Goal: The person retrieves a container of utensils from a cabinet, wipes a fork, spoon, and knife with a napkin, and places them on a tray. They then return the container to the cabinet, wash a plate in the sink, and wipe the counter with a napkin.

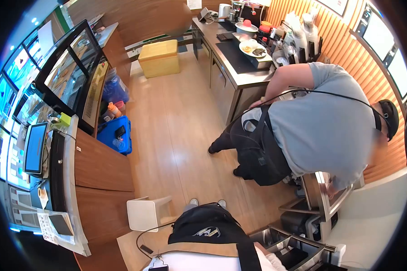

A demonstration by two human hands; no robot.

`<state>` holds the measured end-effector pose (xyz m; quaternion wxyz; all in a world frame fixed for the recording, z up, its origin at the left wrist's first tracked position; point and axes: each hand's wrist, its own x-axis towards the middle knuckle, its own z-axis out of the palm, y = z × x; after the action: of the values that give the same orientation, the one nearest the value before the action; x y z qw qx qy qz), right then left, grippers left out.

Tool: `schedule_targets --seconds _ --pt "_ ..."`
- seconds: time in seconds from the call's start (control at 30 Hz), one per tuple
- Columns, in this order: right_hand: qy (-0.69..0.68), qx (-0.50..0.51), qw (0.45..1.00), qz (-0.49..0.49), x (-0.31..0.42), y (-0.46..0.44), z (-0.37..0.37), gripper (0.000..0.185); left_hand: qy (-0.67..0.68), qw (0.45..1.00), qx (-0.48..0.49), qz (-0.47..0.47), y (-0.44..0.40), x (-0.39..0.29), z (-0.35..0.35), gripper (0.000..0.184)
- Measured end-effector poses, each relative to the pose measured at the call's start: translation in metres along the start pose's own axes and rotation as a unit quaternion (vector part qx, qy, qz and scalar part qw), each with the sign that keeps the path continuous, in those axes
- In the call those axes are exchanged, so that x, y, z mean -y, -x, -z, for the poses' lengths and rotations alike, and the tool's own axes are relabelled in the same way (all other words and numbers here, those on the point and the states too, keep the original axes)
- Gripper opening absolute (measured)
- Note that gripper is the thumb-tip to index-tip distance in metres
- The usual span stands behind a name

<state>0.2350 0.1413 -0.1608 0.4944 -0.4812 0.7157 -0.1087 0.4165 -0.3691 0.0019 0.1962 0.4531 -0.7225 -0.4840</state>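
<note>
Neither of my hands shows in the head view; a bit of my arm appears at the bottom edge, right of my black bag, with its hand hidden. The black bag (205, 228) with a light logo hangs at my front over white clothing. Just right of it stands an open metal rack (276, 239). A co-worker (321, 122) in a grey shirt, black cap and black apron bends over at the right. One of the co-worker's hands is near the waist; the other reaches down by a metal-framed cabinet (319, 194).
A white stool (142, 216) stands left of my feet. Further off is a yellow box (158, 58). The counter (233, 77) at upper right holds a plate of food (252, 48). A blue crate (124, 135) sits by the left wooden cabinets (99, 162).
</note>
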Motion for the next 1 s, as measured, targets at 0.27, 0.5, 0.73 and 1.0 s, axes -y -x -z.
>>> schedule_targets --seconds 0.27,0.5,0.73,1.0 --pt "-0.145 -0.043 0.984 -0.097 0.029 0.019 0.006 0.016 0.006 1.000 0.027 0.007 0.015 0.016 0.002 0.010" --pt "-0.237 -0.090 0.958 -0.133 0.041 0.013 -0.005 0.015 0.031 0.990 0.124 0.067 0.097 0.055 0.021 0.010" --pt "-0.329 -0.099 0.928 -0.142 0.053 0.016 -0.011 0.015 0.090 0.940 0.264 0.197 0.214 0.108 0.048 0.010" --pt "-0.554 -0.118 0.815 -0.124 0.075 0.036 -0.015 0.015 0.198 0.869 0.358 0.277 0.300 0.149 0.036 0.011"
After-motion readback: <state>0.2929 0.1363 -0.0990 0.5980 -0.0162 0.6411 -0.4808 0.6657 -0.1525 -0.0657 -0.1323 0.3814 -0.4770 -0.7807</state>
